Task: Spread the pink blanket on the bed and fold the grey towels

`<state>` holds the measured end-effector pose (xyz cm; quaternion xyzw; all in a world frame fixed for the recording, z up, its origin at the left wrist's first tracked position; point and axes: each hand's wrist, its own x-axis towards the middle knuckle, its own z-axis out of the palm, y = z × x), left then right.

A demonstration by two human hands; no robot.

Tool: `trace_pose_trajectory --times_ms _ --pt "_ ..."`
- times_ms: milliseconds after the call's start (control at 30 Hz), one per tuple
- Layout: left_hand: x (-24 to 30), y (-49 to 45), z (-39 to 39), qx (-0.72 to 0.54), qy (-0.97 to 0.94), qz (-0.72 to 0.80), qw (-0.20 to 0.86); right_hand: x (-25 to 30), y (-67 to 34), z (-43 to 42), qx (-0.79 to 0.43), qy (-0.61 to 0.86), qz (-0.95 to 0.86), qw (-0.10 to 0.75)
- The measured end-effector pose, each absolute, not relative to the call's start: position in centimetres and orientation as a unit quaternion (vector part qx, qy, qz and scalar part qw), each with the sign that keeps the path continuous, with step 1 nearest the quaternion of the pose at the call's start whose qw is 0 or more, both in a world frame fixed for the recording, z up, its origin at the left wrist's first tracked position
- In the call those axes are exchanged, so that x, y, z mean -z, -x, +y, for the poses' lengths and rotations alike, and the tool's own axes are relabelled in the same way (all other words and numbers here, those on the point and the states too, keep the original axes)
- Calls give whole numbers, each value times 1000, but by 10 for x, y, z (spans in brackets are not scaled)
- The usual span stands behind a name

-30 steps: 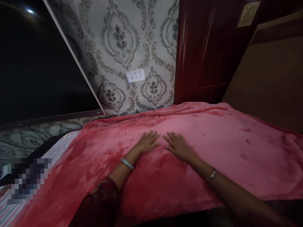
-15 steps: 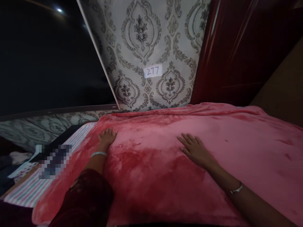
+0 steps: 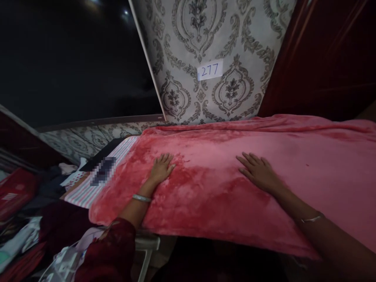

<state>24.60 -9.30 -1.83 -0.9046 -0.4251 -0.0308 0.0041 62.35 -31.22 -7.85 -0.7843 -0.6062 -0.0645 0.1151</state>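
Note:
My left hand (image 3: 161, 169) lies flat on a pink fleece blanket (image 3: 211, 188), fingers spread, holding nothing. My right hand (image 3: 258, 172) rests flat on the same blanket further right, also with its fingers apart. A gap of blanket separates the two hands. A bangle shows on each wrist. The blanket covers a bed, with darker reddish patches near the hands and a rumpled fold along the far side. Its near edge hangs below my forearms.
A striped sheet (image 3: 88, 192) shows beyond the blanket's left edge. A damask-papered wall (image 3: 205, 90) bears a paper label reading 277 (image 3: 210, 70). A dark red wooden panel (image 3: 317, 58) stands at right. Heaped clothes and fabric (image 3: 26, 223) lie at lower left.
My left hand has slid left, away from my right hand, which stays in about the same place on the blanket. The view has turned left and down, bringing the heaped clothes into sight.

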Motion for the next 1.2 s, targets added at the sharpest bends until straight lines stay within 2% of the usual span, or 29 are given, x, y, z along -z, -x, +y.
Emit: trace_pose_trajectory --times_ms 267,533,633,767,867,1033,1200 --pt "12 -126 -93 16 799 -598 52 76 -624 -313 54 779 -615 111" --pt "-3 -76 -151 55 781 -619 64 69 -623 -308 10 803 -588 99" --pt "0 -114 -166 59 819 -568 49 61 -590 -307 -14 791 -604 98" --pt "16 -191 -192 35 940 -340 -21 57 -525 -319 -56 689 -717 93" --pt "27 -213 -207 10 963 -265 -47 61 -503 -343 -52 668 -735 102" --pt "33 -153 -198 16 916 -402 5 76 -541 -415 -21 741 -667 80" --pt "28 -98 -191 60 827 -555 70 83 -579 -491 82 821 -556 103"
